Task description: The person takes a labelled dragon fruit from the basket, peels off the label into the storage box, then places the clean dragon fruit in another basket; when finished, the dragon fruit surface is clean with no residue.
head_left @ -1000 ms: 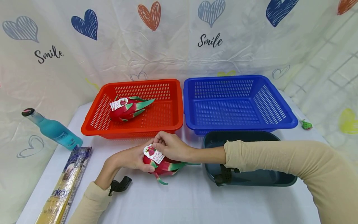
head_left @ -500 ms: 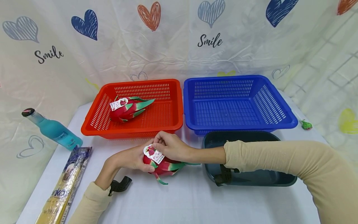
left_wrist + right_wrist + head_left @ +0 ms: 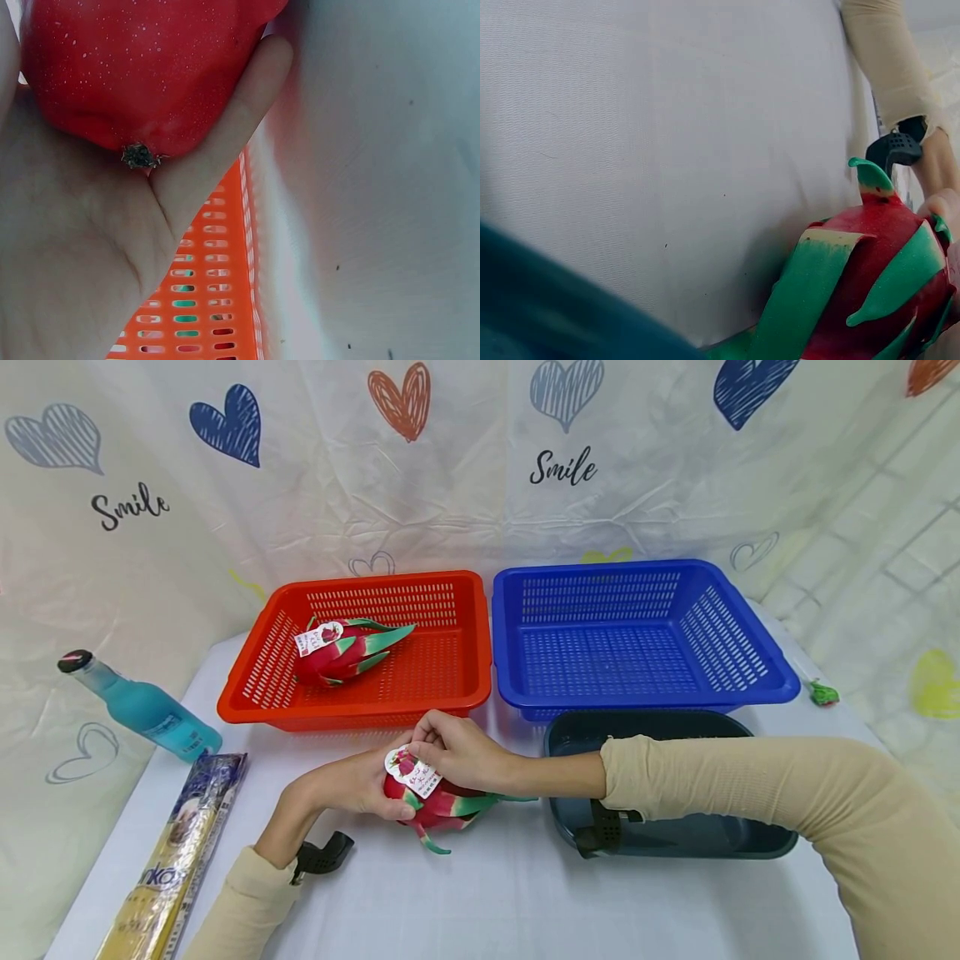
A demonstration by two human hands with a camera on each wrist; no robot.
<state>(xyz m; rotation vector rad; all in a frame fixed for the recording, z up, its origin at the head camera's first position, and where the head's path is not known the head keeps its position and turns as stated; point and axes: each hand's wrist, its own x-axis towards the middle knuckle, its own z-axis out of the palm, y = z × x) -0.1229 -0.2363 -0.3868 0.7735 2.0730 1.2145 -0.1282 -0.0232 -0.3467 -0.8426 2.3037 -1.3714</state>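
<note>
Translucent teal bottle with dark cap [image 3: 153, 714]: stands at the left of the white cloth-covered desk [image 3: 465, 910].
Long gold-and-navy plastic packet [image 3: 161, 868]: lies just before it.
Red slatted plastic basket [image 3: 442, 668]: bears one tagged red-and-green dragon fruit [image 3: 337, 668], apparently done.
Left grip [image 3: 356, 785]: wrapped round a second, oval red-and-green dragon fruit [image 3: 442, 814], in front of the basket; desk contact unclear.
White printed paper label [image 3: 416, 777]: on the held fruit; fixing seems unfinished.
Held fruit's look: glossy, pale-specked skin, green-tipped scales, dark stem stub.
Right grip [image 3: 465, 752]: thumb and curled fingers pinch the label's edge.
Blue slatted plastic basket [image 3: 600, 652], dark-green tub [image 3: 697, 835]: rightward.
</note>
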